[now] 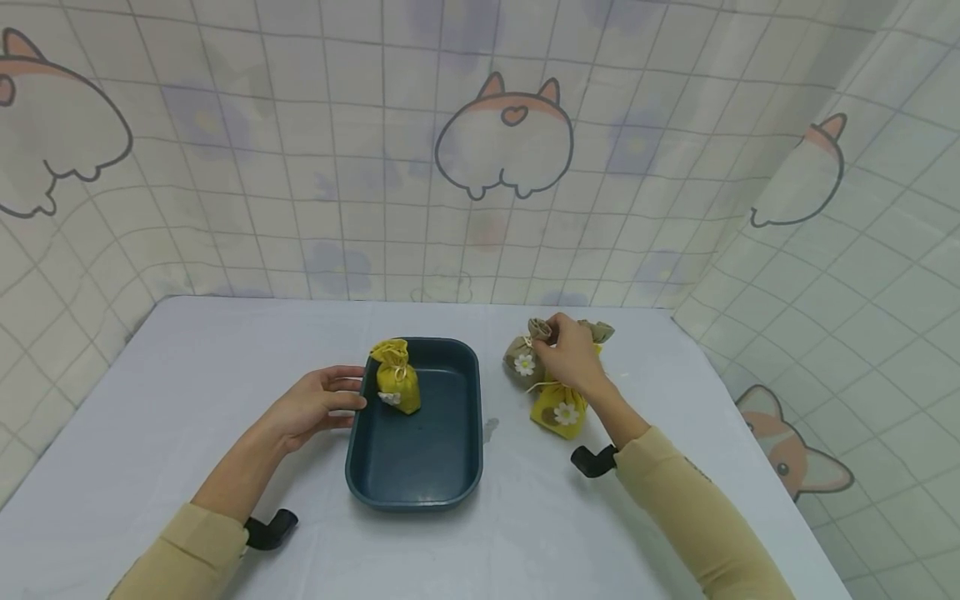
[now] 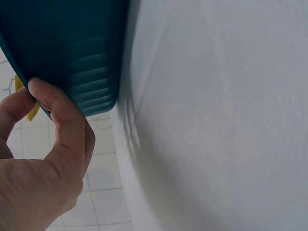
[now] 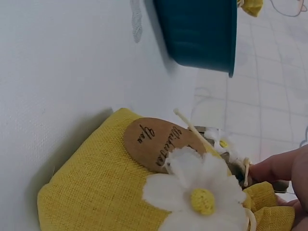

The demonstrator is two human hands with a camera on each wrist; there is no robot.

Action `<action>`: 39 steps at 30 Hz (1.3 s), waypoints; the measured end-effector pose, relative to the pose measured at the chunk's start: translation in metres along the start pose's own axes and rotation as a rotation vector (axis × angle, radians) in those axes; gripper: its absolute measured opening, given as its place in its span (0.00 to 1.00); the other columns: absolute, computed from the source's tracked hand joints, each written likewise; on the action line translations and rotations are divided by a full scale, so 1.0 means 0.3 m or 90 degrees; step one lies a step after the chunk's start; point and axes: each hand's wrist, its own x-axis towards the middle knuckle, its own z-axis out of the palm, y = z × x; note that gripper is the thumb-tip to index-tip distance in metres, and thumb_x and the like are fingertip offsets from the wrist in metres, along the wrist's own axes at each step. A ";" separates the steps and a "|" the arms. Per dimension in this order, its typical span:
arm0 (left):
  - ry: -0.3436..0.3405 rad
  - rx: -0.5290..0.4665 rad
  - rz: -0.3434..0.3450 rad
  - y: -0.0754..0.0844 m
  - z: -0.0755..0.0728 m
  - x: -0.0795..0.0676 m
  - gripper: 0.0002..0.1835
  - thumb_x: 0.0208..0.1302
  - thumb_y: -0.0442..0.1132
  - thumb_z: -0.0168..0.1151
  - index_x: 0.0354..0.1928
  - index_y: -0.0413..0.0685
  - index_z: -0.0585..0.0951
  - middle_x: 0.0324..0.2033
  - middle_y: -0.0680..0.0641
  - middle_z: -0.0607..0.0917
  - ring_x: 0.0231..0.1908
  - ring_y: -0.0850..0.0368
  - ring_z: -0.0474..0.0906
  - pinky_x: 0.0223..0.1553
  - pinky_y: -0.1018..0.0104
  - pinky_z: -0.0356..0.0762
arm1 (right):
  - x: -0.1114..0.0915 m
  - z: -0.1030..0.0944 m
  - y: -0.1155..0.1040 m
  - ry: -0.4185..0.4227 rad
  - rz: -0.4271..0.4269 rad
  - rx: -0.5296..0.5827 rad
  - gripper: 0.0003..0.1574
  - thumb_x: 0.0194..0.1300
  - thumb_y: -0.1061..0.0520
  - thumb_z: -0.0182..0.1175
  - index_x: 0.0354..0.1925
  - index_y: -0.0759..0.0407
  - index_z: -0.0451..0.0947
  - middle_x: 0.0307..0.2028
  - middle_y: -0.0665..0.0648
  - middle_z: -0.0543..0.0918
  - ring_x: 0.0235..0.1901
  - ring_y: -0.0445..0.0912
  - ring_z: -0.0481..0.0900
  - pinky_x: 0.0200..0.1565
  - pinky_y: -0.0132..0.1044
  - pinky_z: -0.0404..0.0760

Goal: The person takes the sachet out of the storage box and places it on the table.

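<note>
A dark teal tray (image 1: 416, 467) sits on the table, and a yellow drawstring pouch (image 1: 398, 385) leans inside its far left corner. At the tray's left side my left hand (image 1: 322, 404) holds the rim; in the left wrist view its fingertips (image 2: 45, 91) are at that edge. My right hand (image 1: 572, 354) pinches the gathered neck of a grey-brown pouch (image 1: 521, 360) with a white flower. Below that hand lies another yellow pouch (image 1: 561, 410); its flower (image 3: 195, 192) and brown oval tag (image 3: 156, 143) show large in the right wrist view. My right hand partly hides the pouches behind it.
Another grey-brown pouch top (image 1: 597, 330) pokes out beyond the right hand. A white cloth covers the table (image 1: 225, 358). Behind it hangs a checked curtain (image 1: 390, 233) with cartoon dogs. Black curved pieces (image 1: 272, 530) project from both sleeves.
</note>
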 end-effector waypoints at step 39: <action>-0.005 -0.006 0.003 -0.001 -0.001 -0.002 0.37 0.69 0.30 0.60 0.76 0.32 0.58 0.67 0.30 0.68 0.50 0.48 0.79 0.47 0.60 0.83 | 0.002 0.042 -0.142 0.037 -0.147 -0.021 0.26 0.67 0.59 0.68 0.60 0.66 0.74 0.56 0.64 0.79 0.57 0.56 0.76 0.58 0.49 0.77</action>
